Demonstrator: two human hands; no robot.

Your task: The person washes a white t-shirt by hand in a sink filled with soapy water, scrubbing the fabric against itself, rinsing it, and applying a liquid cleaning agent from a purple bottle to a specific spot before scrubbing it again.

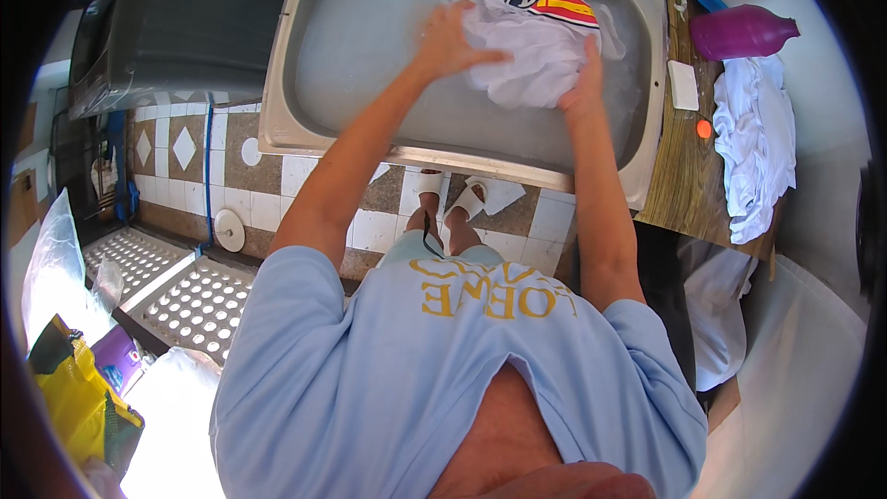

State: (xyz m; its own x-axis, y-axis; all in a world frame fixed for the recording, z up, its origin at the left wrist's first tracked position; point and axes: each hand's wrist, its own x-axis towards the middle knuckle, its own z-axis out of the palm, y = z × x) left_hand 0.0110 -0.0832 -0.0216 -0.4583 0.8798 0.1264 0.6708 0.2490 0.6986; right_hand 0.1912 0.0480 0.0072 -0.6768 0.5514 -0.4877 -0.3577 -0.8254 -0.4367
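A wet, bunched white shirt (522,55) with a red, yellow and dark print lies in the cloudy water of a metal sink basin (277,83). At the shirt's left edge, my left hand (453,42) is open, fingers and thumb spread, slightly blurred. My right hand (582,79) grips the shirt's right edge, its thumb pointing up along the cloth and some fingers hidden by the fabric. Both forearms reach over the basin's near rim.
Right of the basin, a wooden board (684,166) holds a purple bottle (744,32), a white block (683,86), an orange cap (704,128) and white cloth (756,143). A black appliance (185,18) stands left. Below are patterned floor tiles (370,229) and perforated panels (199,305).
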